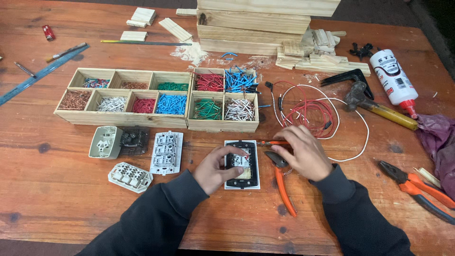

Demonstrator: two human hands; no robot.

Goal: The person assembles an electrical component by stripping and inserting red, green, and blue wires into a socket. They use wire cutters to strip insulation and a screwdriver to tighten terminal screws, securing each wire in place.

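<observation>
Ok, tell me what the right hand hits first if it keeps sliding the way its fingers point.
The right hand points left, toward the switch plate under the left hand. It would likely meet that plate's right edge first; the orange screwdriver runs beside the fingertips.

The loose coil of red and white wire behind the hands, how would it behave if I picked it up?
The wire coil would probably flop and sag, since its thin strands lie in loose loops. It looks light. Its trailing white loop may drag or snag on the hammer beside it.
</observation>
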